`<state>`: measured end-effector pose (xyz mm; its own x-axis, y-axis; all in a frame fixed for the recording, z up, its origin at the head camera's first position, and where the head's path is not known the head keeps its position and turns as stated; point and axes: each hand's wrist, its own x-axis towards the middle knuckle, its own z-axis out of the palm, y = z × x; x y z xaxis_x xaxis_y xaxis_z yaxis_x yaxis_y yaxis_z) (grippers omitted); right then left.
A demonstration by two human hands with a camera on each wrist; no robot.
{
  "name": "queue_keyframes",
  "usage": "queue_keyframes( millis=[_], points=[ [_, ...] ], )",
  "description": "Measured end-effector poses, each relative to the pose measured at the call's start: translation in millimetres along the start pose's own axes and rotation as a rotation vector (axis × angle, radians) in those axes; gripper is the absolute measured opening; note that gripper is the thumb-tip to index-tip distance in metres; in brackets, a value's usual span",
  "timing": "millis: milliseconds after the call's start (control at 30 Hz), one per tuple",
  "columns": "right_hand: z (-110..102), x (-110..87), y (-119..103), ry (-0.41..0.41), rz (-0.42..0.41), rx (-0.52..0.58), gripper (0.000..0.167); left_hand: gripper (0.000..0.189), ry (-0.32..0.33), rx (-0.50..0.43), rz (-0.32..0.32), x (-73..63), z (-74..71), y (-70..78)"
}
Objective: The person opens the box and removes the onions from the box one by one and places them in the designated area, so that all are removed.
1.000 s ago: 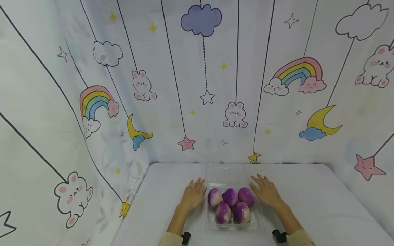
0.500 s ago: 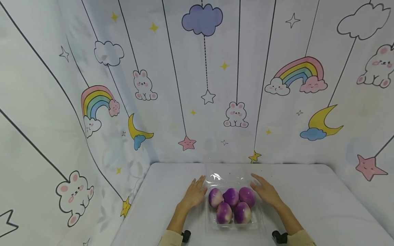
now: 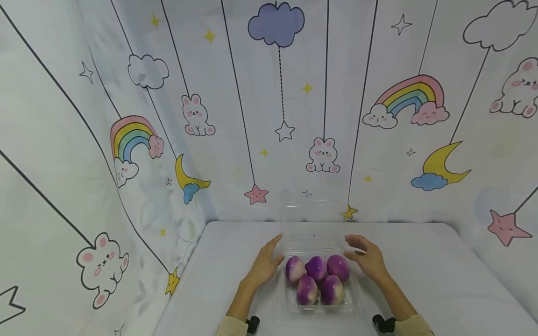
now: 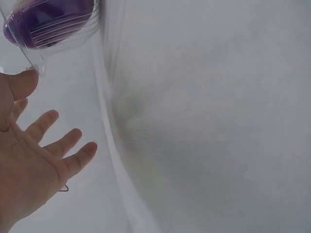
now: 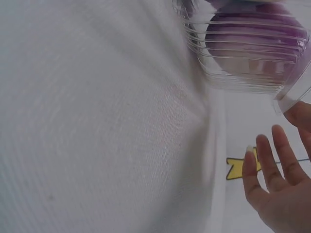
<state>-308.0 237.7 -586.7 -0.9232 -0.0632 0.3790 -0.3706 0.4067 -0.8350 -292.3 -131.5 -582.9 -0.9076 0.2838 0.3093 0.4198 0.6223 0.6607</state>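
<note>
A clear plastic clamshell box (image 3: pixel 323 308) sits on the table, holding several purple-and-white, egg-shaped vegetables (image 3: pixel 317 268) that look like turnips. Its see-through lid (image 3: pixel 313 242) stands raised at the back. My left hand (image 3: pixel 264 263) is at the box's left back corner, fingers extended. In the left wrist view, the thumb (image 4: pixel 24 85) meets the plastic rim while the other fingers spread apart. On the opposite corner, my right hand (image 3: pixel 370 259) has its thumb and forefinger beside the lid hinge. The right wrist view shows that thumb (image 5: pixel 297 114) at the rim, other fingers loosely extended.
A white cloth covers the table (image 3: pixel 227 261). Behind it hangs a white curtain (image 3: pixel 235 93) printed with rabbits, clouds, rainbows and stars; it also runs down the left side. Black devices sit at the left wrist (image 3: pixel 253 324) and the right wrist (image 3: pixel 383 323).
The lid, lying low behind the box earlier, has swung up and now overlaps the curtain. Both hands have turned from palms down to more sideways, thumbs near the rim.
</note>
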Motion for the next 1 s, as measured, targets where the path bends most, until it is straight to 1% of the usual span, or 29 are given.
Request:
queue_keyframes(
  millis=[100, 167, 267, 333, 433, 600, 733, 833, 1000],
  points=[
    [-0.1, -0.2, 0.0, -0.005, 0.007, 0.051, 0.045, 0.066, 0.069, 0.001, 0.049, 0.7, 0.4, -1.9],
    [0.5, -0.4, -0.4, -0.009, 0.019, 0.072, 0.042, 0.063, 0.103, -0.007, 0.079, 0.7, 0.3, -2.3],
    [1.5, -1.1, -0.6, -0.013, 0.024, 0.088, 0.037, 0.058, 0.129, -0.016, 0.116, -0.1, 0.3, -1.9],
    [2.3, -1.9, -0.9, -0.010, 0.018, 0.074, 0.034, 0.054, 0.137, -0.016, 0.134, -0.5, 0.2, -1.0],
    [2.9, -3.5, -1.9, 0.000, 0.002, 0.039, 0.029, 0.047, 0.136, -0.005, 0.149, -1.3, -0.3, 1.0],
    [1.3, -7.3, -2.7, 0.047, -0.016, -0.095, 0.020, 0.033, 0.118, -0.003, 0.143, -2.7, -1.8, 4.3],
    [-0.9, -11.2, -0.3, 0.067, -0.084, -0.157, 0.018, 0.033, 0.113, 0.000, 0.135, -5.5, -3.6, 6.9],
    [-2.7, -15.3, 2.4, 0.050, -0.117, -0.167, 0.019, 0.033, 0.118, 0.005, 0.145, -8.4, -4.8, 8.1],
    [-8.1, -26.2, -0.6, 0.013, -0.079, -0.202, 0.019, 0.028, 0.096, 0.007, 0.147, -15.4, -9.0, 11.4]
  ],
)
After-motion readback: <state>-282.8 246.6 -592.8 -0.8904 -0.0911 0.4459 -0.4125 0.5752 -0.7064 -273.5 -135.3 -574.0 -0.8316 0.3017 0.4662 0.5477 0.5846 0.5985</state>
